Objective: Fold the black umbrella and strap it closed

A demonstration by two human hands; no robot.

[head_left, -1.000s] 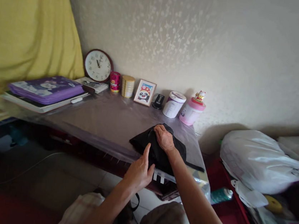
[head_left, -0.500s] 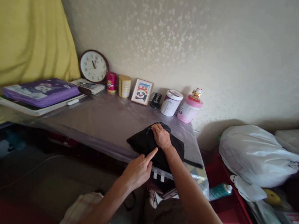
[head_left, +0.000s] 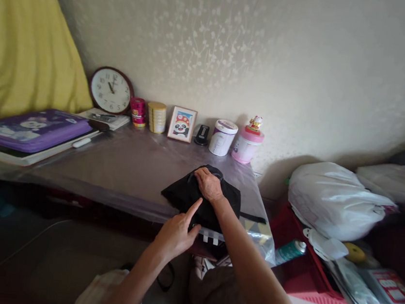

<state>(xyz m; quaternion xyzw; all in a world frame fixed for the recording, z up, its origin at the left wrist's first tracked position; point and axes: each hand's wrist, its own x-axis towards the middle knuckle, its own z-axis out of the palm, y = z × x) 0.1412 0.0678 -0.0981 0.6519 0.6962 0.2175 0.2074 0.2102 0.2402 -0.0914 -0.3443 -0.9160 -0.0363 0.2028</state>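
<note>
A crumpled black cloth item [head_left: 228, 196] with a narrow strap lies near the front right edge of the desk. Its exact kind does not show. My right hand [head_left: 208, 184] rests on top of it, with the fingers bent and closed on the fabric. Just in front, at the cloth's near side, is my left hand [head_left: 178, 232]. Its index finger points up toward the right wrist and its thumb stands apart; the other fingers are partly hidden. White tabs [head_left: 210, 240] hang below the cloth at the desk edge.
The desk [head_left: 128, 163] has a clear plastic cover. Along the wall stand a clock [head_left: 111, 90], tins, a framed panda picture [head_left: 182, 124] and tubs [head_left: 223, 138]. A purple case [head_left: 37, 128] lies left. To the right are a red crate [head_left: 308, 254] and a white bag [head_left: 336, 201].
The view has turned slightly right, so everything appears shifted left. Both hands keep nearly the same position on and beside the black cloth.
</note>
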